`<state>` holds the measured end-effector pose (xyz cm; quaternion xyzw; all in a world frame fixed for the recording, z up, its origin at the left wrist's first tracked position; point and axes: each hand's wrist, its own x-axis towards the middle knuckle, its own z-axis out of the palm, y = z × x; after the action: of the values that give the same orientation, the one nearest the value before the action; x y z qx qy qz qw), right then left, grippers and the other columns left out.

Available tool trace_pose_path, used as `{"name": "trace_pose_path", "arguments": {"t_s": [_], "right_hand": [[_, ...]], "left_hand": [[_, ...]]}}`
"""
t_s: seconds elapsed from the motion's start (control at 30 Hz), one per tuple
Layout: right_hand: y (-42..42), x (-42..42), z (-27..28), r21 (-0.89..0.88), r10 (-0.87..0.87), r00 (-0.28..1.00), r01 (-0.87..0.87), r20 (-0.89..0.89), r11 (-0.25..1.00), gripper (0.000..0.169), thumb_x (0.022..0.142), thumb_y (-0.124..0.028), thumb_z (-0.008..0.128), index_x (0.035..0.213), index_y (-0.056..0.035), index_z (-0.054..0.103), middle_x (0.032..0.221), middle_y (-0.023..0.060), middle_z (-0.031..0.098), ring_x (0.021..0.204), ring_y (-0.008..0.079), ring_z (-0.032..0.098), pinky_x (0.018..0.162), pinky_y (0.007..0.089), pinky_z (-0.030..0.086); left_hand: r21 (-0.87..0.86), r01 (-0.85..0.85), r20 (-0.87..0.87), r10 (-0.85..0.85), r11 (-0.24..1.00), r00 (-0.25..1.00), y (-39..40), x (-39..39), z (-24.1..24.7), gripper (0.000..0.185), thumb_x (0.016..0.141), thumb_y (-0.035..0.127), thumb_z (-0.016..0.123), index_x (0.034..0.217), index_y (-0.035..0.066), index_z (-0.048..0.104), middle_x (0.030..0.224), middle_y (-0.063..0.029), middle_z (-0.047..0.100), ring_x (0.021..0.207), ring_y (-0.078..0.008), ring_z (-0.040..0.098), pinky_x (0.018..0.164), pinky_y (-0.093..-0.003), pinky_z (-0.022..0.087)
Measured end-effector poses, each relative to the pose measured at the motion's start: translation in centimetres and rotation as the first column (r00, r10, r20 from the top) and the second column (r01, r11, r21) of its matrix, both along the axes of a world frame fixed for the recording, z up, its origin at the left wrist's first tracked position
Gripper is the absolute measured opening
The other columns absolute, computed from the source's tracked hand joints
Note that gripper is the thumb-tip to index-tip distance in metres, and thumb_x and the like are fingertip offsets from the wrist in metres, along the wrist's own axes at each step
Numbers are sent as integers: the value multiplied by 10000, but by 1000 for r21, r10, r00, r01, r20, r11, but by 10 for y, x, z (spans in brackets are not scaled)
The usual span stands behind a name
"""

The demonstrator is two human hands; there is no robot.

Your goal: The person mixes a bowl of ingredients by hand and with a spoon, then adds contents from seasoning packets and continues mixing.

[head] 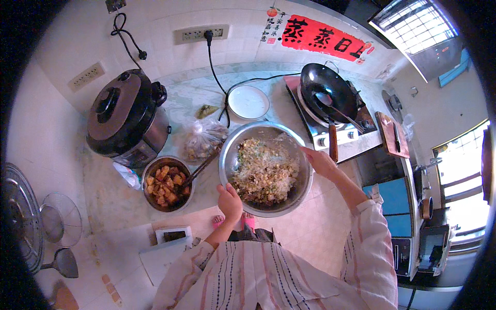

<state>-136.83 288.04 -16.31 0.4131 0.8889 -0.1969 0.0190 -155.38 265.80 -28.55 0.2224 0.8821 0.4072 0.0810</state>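
Note:
A wide stainless steel bowl (304, 190) is held between my two hands, partly past the counter's front edge. In it lies a rice mixture (267, 168) with brown bits and specks of green. My left hand (230, 201) grips the near left rim, thumb on top. On the right rim is my right hand (319, 162), its fingers partly hidden behind the bowl. To the left stands a smaller metal pot (149, 197) of browned chunks (166, 186) in dark sauce. Chopsticks or a similar long utensil (205, 164) lean out of that pot towards the bowl.
Behind the bowl are a white plate (248, 102), a tied plastic bag (203, 139) of food and a black power cord (217, 71). An electric pressure cooker (120, 116) stands left. A wok (316, 83) with a ladle sits on the stove (319, 141); its wooden handle (333, 143) juts forward. A knife (396, 137) lies on a cutting board (387, 131).

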Motion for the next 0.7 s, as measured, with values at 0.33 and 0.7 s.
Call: {"name": "trace_pose_path", "arguments": {"t_s": [0.33, 0.7], "right_hand": [[-93, 22, -54, -689, -725, 682, 573, 100, 444, 265, 900, -283, 417, 1146, -215, 489, 627, 82, 477, 453, 183, 446, 363, 307, 360], [-141, -5, -16, -943, -868, 480, 329, 129, 42, 370, 889, -224, 442, 1257, -232, 404, 541, -22, 353, 371, 66, 279, 311, 204, 210]], "left_hand": [[-15, -20, 64, 20, 1000, 998, 1, 2, 3, 246, 913, 272, 367, 904, 26, 385, 614, -215, 556, 587, -428, 538, 502, -511, 396], [27, 27, 60, -28, 999, 998, 1, 0, -4, 269, 917, 271, 353, 904, 3, 371, 617, -229, 551, 583, -431, 535, 497, -504, 394]]}}
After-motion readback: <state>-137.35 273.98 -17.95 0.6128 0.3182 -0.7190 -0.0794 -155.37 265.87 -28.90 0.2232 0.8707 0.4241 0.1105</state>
